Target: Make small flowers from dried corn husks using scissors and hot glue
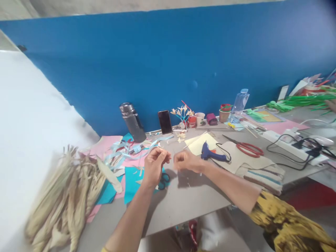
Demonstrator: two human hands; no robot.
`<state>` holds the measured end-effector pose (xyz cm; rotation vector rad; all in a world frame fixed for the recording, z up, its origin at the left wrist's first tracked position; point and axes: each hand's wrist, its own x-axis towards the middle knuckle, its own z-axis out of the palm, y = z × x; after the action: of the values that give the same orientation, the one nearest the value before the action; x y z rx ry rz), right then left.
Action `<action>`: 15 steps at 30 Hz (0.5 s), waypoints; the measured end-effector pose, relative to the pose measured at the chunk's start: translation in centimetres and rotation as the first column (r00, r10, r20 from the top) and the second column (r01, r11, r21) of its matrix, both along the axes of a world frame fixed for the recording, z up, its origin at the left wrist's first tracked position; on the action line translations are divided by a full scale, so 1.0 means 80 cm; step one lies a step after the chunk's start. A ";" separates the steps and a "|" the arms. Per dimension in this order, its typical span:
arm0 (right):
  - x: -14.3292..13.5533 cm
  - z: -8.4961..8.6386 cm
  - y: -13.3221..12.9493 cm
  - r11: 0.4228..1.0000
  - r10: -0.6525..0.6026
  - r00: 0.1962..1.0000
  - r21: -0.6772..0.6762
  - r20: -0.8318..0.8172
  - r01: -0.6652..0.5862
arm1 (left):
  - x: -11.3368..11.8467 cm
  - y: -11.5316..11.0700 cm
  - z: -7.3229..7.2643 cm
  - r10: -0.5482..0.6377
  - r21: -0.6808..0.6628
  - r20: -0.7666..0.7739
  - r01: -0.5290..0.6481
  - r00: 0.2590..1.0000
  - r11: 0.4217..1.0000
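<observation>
Near the middle of the view, my left hand (156,161) is raised above the grey table (191,206), its thumb and fingers pinched together on something too small to make out. Just to its right is my right hand (187,161), slightly blurred, with curled fingers pressed together; what they hold, if anything, is hidden. A small gap separates the two hands. Teal paper (131,183) and dark-handled scissors (164,181) lie below and beside my left hand. A blue glue gun (214,154) rests on the table to the right of my right hand.
Dried corn husks (70,199) are heaped at the left. Along the blue wall stand a thermos (133,122), a phone (165,121), husk flowers (182,112) and a plastic bottle (239,105). Red-handled scissors (249,149), folded cloth (264,175) and a power strip (291,147) lie right. Another person's hand (331,105) shows far right.
</observation>
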<state>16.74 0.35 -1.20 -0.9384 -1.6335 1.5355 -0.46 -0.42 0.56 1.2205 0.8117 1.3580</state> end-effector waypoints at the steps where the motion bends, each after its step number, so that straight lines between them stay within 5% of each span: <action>1: 0.002 0.003 -0.003 0.990 0.135 0.990 0.022 0.037 -0.136 | -0.001 0.002 0.000 0.003 -0.044 0.018 -0.002 1.000 0.999; 3: 0.005 0.005 -0.005 0.983 0.161 0.986 0.085 0.045 -0.165 | -0.002 0.004 0.000 -0.031 -0.118 0.034 0.035 0.999 0.992; 7: 0.009 0.005 0.007 0.979 -0.184 0.968 0.052 -0.172 0.195 | -0.001 0.001 0.001 -0.141 -0.229 0.030 0.144 0.990 0.963; 10: 0.012 0.004 0.015 0.976 -0.216 0.964 -0.004 -0.156 0.218 | 0.001 -0.001 0.000 -0.204 -0.265 0.018 0.201 0.979 0.943; 15: 0.015 0.002 0.014 0.981 -0.192 0.967 0.003 -0.166 0.195 | 0.003 0.002 -0.006 -0.143 -0.239 -0.056 0.126 0.988 0.963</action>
<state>17.92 1.50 -1.08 -0.9066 -1.3952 1.4225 -0.21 -0.29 0.04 1.1228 0.8969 1.0793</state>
